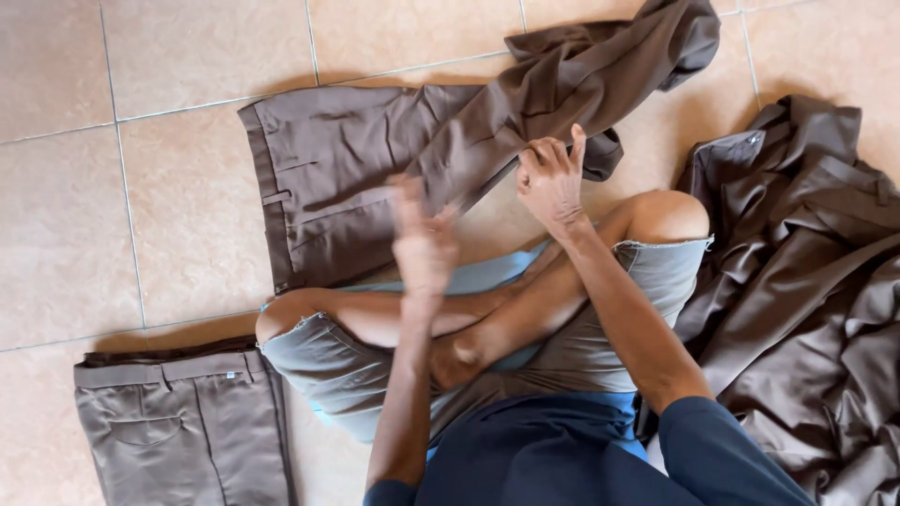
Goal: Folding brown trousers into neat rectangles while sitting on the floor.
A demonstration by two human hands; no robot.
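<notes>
A pair of brown trousers (356, 169) lies spread on the tiled floor in front of my crossed legs, its waistband to the left and its legs running up to the right. My right hand (551, 178) pinches a fold of the trouser leg near the middle. My left hand (422, 239) is blurred, fingers apart, hovering over or brushing the seat of the same trousers, holding nothing that I can see.
A folded pair of brown trousers (183, 422) lies at the lower left. A heap of crumpled brown garments (806, 281) fills the right side. My bare knees (661, 215) and grey shorts sit between them on beige floor tiles (66, 206).
</notes>
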